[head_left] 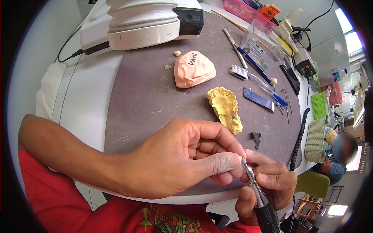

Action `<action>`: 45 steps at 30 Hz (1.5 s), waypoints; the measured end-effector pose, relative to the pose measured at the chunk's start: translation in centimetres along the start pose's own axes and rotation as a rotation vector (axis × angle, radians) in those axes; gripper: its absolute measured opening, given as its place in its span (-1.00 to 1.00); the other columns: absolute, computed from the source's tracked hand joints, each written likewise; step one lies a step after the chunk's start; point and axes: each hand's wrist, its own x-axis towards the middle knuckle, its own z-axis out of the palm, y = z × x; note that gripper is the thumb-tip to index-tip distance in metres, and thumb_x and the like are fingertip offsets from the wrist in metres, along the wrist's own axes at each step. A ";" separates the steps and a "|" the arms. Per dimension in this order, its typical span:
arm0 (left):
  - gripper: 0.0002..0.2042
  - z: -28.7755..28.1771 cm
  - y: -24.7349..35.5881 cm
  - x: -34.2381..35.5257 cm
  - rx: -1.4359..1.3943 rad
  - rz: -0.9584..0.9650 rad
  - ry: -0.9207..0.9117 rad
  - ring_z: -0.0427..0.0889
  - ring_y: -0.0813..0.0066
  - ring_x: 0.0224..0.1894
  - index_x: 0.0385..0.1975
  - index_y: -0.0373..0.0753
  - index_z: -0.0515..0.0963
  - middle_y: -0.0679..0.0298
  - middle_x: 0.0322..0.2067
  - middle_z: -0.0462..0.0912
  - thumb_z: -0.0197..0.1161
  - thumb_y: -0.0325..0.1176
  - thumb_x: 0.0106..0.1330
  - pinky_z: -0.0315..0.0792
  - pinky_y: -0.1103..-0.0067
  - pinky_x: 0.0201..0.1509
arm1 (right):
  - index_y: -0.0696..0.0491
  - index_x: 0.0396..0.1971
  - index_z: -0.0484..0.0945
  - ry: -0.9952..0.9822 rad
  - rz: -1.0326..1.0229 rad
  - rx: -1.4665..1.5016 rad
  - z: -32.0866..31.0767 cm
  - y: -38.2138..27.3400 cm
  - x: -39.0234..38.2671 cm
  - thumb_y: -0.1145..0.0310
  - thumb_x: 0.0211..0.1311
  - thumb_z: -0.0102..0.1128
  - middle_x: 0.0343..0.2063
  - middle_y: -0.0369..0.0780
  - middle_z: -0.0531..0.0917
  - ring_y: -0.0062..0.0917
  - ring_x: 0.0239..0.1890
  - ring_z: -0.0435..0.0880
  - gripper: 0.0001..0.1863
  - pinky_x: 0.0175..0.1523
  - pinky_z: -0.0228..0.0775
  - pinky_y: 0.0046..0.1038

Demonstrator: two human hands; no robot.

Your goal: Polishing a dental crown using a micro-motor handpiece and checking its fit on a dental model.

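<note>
One rotary handpiece point(262, 199) at the tabletop's point(79, 105) near edge.
Its pale grinding tip point(244, 160) lies just beside the left hand's point(171, 161) pinched thumb point(223, 163), any workpiece hidden; the right hand point(276, 181) holds it pen-fashion. So little clearance could let a slip abrade the thumb.

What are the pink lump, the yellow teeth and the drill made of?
The pink lump is probably plaster: dull and chalky-looking. The yellow teeth look like plaster too, mostly matte, though resin is possible. The drill has a silvery, shiny front, so likely metal; its black part could be plastic, rubber or coated metal.
</note>
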 end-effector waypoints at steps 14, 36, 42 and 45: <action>-0.84 0.2 0.3 0.0 -0.010 -0.007 0.006 0.58 0.61 -0.31 -0.22 -0.38 0.42 0.15 -0.34 0.59 0.09 -0.47 0.26 0.48 0.73 -0.20 | 0.06 -0.28 0.22 -0.050 -0.057 -0.020 -0.4 0.0 0.2 0.26 0.06 0.23 -0.49 -0.21 0.44 -0.30 -0.24 0.58 -0.61 -0.06 0.43 -0.32; -0.86 0.1 -0.1 0.0 -0.026 0.014 0.010 0.58 0.59 -0.28 -0.26 -0.37 0.43 0.18 -0.36 0.58 0.12 -0.47 0.25 0.48 0.72 -0.19 | 0.05 -0.28 0.23 -0.129 -0.012 0.063 -0.9 0.4 0.0 0.28 0.07 0.24 -0.47 -0.22 0.44 -0.30 -0.16 0.57 -0.63 -0.05 0.45 -0.33; -0.86 0.0 0.0 0.0 -0.021 0.014 0.005 0.58 0.59 -0.29 -0.25 -0.37 0.43 0.18 -0.36 0.58 0.11 -0.47 0.25 0.48 0.73 -0.19 | 0.06 -0.27 0.23 -0.109 0.013 0.058 -0.8 0.3 0.1 0.29 0.06 0.24 -0.48 -0.22 0.44 -0.29 -0.16 0.57 -0.63 -0.01 0.43 -0.32; -0.86 0.0 0.0 -0.1 -0.025 0.011 0.011 0.58 0.59 -0.29 -0.25 -0.37 0.42 0.18 -0.36 0.58 0.11 -0.47 0.25 0.48 0.73 -0.19 | 0.06 -0.27 0.23 -0.134 -0.005 0.040 -1.0 0.3 0.2 0.29 0.06 0.24 -0.49 -0.22 0.44 -0.29 -0.16 0.57 -0.63 -0.02 0.44 -0.32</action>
